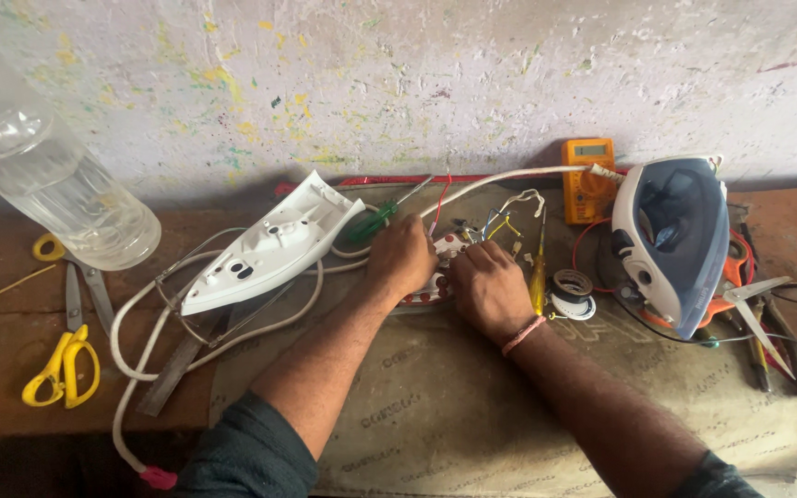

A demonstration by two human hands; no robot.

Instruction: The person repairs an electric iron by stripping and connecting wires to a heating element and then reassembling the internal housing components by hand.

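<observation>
Both hands point(402, 258) point(488, 290) grip a small white wired part point(446, 247)

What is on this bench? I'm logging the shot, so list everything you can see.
Bottle: one, clear plastic, far left.
Scissors: one pair, yellow handles, left edge.
Iron cover: one, white, left of the hands.
Cord: one, white, looped under the cover.
Screwdriver: one, green handle, above the left hand.
Tester screwdriver: one, yellow, right of the right hand.
Meter: one, orange, by the wall.
Solder roll: one, grey, beside the tester.
Iron body: one, blue and white, right.
Mat: one, grey, under the work.
Left hand: on the wired part, centre.
Right hand: beside it, pink wristband.
</observation>
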